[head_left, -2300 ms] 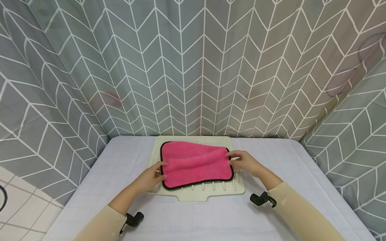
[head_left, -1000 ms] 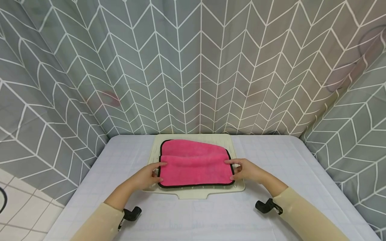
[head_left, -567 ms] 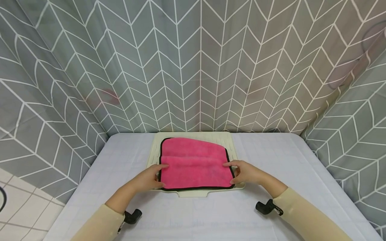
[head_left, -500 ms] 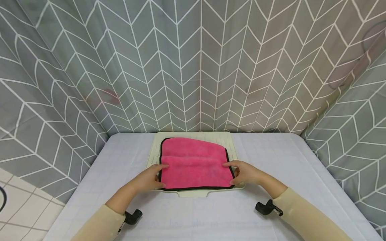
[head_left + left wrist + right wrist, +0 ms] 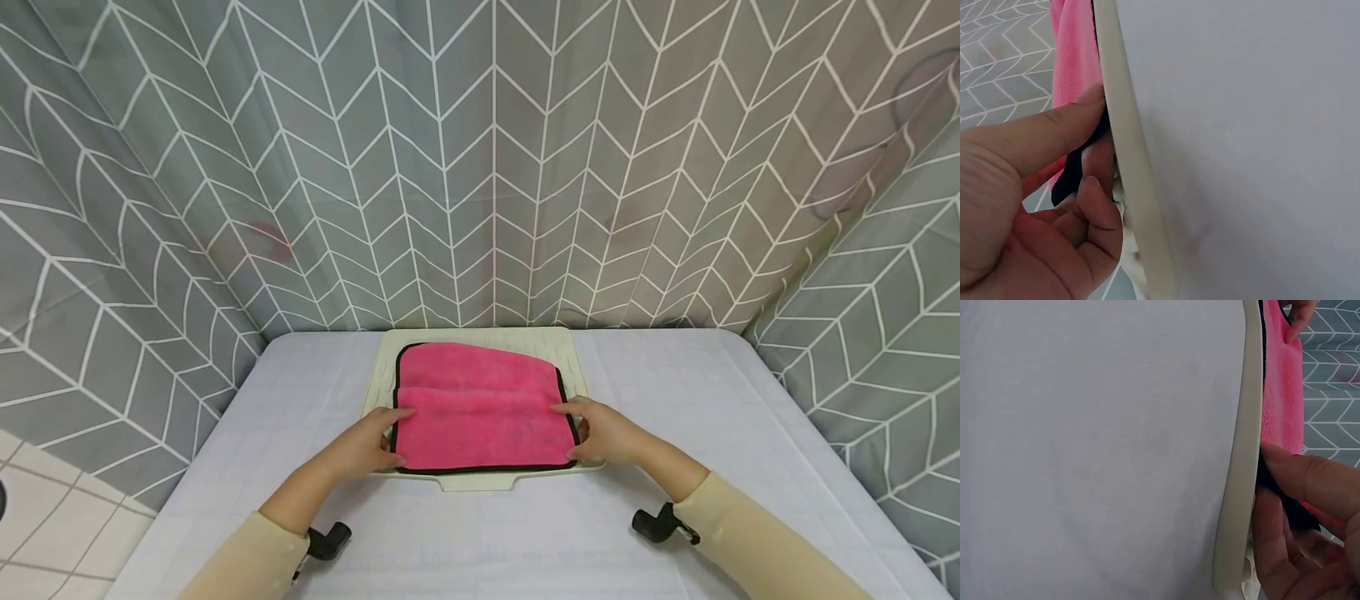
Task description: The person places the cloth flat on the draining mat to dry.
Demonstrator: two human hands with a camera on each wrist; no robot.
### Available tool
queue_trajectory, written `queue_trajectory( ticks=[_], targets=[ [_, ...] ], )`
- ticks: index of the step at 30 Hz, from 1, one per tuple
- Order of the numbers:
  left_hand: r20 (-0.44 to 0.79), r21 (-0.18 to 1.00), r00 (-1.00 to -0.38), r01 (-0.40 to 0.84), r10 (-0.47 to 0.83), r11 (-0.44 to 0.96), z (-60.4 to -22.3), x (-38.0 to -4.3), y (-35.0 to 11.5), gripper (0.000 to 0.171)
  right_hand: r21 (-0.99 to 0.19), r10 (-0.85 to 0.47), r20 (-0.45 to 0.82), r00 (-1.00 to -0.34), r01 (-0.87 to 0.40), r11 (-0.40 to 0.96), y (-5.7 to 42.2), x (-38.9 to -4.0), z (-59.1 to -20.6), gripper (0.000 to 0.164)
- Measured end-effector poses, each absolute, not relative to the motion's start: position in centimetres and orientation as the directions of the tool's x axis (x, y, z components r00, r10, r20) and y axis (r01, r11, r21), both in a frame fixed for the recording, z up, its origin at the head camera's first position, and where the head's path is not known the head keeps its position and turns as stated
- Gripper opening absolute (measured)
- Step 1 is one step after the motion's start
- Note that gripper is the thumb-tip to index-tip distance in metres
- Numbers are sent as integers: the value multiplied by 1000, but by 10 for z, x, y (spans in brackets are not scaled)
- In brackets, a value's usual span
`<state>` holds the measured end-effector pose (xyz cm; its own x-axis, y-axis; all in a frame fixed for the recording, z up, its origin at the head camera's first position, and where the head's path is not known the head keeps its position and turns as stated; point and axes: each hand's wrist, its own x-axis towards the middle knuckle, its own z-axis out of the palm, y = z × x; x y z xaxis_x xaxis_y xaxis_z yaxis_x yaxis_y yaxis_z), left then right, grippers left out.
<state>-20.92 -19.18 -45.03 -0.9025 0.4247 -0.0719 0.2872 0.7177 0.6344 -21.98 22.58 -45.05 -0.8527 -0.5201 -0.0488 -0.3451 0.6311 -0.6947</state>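
A grey curtain (image 5: 480,167) with white chevron lines hung beyond both hands. A white-covered counter (image 5: 480,550) extended beneath them. Between the hands, a cream ribbed board (image 5: 477,482) rested on the counter, its tab facing the person. The pink cloth (image 5: 480,437), edged in black, lay over the board between the hands, a crosswise ridge near fingertip level. The left hand (image 5: 366,443) pinched its left edge; the right hand (image 5: 609,430) pinched its right edge. A black wrist camera (image 5: 328,542) sat behind each hand.
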Motion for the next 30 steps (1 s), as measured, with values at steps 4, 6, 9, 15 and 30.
queue_trajectory(
  ticks=[4,6,9,15,30],
  targets=[
    [-78,634,-897,292,435,716,-450,-209,-192,75,-693,-536,-51,-843,-356,626,226,-218,-448,71],
    [-80,641,-885,307,458,704,-448,-208,-194,74,-709,-548,-71,-834,-344,616,228,-219,-446,68],
    [-73,673,-874,313,480,671,-444,-209,-199,72,-741,-570,-73,-818,-338,581,234,-221,-441,62],
    [-37,715,-917,253,396,652,-438,-219,-205,62,-812,-552,-33,-833,-300,501,242,-238,-434,55],
    [6,744,-972,162,237,649,-447,-254,-184,34,-881,-363,-60,-930,-122,457,216,-285,-439,39]
  ],
)
